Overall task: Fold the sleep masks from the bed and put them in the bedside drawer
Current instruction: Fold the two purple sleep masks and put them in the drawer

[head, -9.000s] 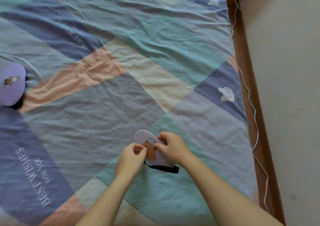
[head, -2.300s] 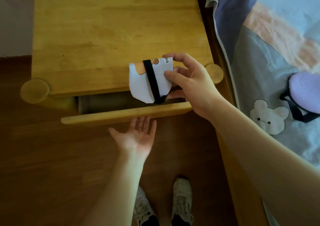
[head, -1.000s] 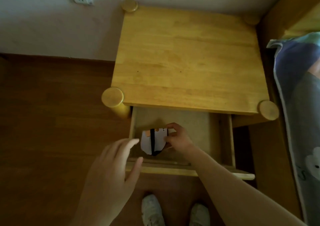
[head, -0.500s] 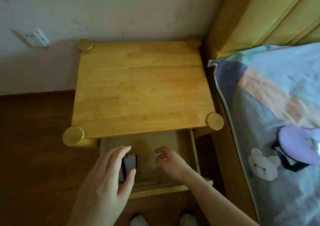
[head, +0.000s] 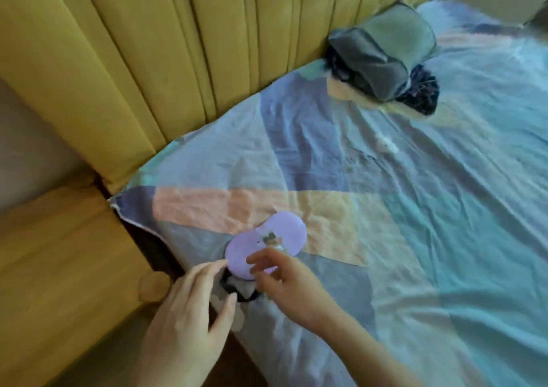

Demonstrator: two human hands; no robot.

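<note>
The purple sleep mask [head: 267,246] is lying unfolded near the corner of the patchwork bed sheet [head: 415,209], just beside the wooden bedside table [head: 59,253], while the left hand [head: 189,318] and the right hand [head: 284,283] are hovering at its near edge, fingers spread and gripping nothing

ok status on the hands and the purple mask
Left hand open, fingertips at the mask's near edge. Right hand open, hovering over it, no grip yet. Purple sleep mask flat and unfolded on the bedsheet. Nothing in the way.
</note>
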